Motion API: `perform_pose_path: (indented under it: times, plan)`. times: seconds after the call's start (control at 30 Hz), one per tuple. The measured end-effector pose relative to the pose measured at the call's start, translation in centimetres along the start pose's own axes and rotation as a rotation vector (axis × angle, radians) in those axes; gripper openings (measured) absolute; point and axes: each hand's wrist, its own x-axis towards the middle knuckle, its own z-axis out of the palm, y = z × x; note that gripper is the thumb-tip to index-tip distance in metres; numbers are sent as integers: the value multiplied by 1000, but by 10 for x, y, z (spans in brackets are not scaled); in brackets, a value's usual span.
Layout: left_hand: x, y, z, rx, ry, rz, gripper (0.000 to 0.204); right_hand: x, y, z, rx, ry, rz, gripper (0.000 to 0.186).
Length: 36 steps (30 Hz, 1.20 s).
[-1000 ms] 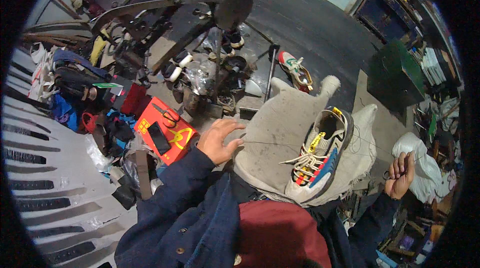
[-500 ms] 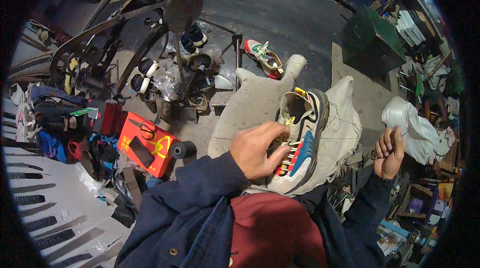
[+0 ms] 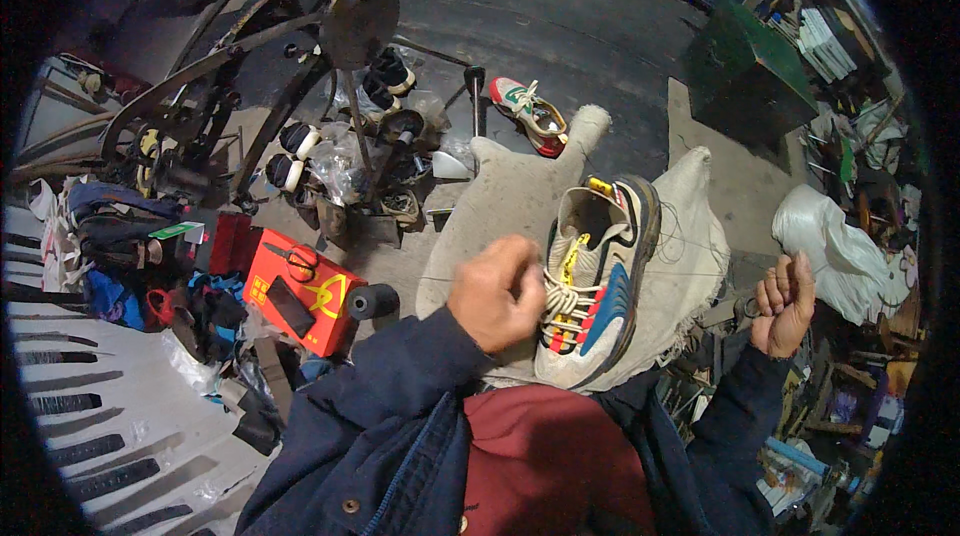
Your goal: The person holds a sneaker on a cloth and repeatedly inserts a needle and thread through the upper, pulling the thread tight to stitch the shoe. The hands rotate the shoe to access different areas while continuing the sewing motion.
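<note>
1. Multicoloured sneaker in white, blue, red and black, with cream laces (image 3: 598, 281): rests on the off-white, rough-edged cloth (image 3: 480, 206), directly in front of the person's body.
2. Left hand (image 3: 497, 294): clenched, thumb side just beside the laces; whether it pinches anything, cannot tell.
3. Right hand (image 3: 783, 308): fingers curled in, well apart from the sneaker, near a crumpled white plastic bag (image 3: 830, 254); contents of the grip, cannot tell.
4. Edges and room: the sneaker's toe lies near the cloth's near edge. A strip of cloth separates its outer sole from the frayed right edge; a broader stretch extends beyond the left hand. Dark floor (image 3: 590, 31) opens past the far edge, where a white, red and green shoe (image 3: 530, 116) lies.
5. Markings: a yellow tongue strip on the sneaker bears dark lettering, too small to read. An orange-red cardboard box (image 3: 325, 331) carries yellow printing and a large yellow emblem; a black phone-like slab (image 3: 288, 307) lies on it, a black cylindrical spool (image 3: 374, 301) just beside.
6. Orientation: toe toward the person, heel away; long axis slants from lower left to upper right.
</note>
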Motion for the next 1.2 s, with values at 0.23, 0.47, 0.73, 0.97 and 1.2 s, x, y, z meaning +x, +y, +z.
perform_pose_path:
  times: [0.23, 0.47, 0.73, 0.97, 1.2]
  plan:
    - [-14, -79, -85, -424, 299, -407, 3, 9, 4, -20, 140, 37, 34, 28]
    - [-43, -112, -112, -1062, 233, -412, 13, 15, 12, -24, 117, 52, 58, 29]
    - [-54, -152, -148, -903, 320, -343, 12, 16, 5, -23, 103, 162, 49, 34]
    - [-97, -231, -237, -561, 580, -577, 7, 19, 4, -20, 179, 46, 21, 30]
    - [-158, -271, -264, -455, 683, -653, 14, 14, 3, -10, 40, 117, -21, 29]
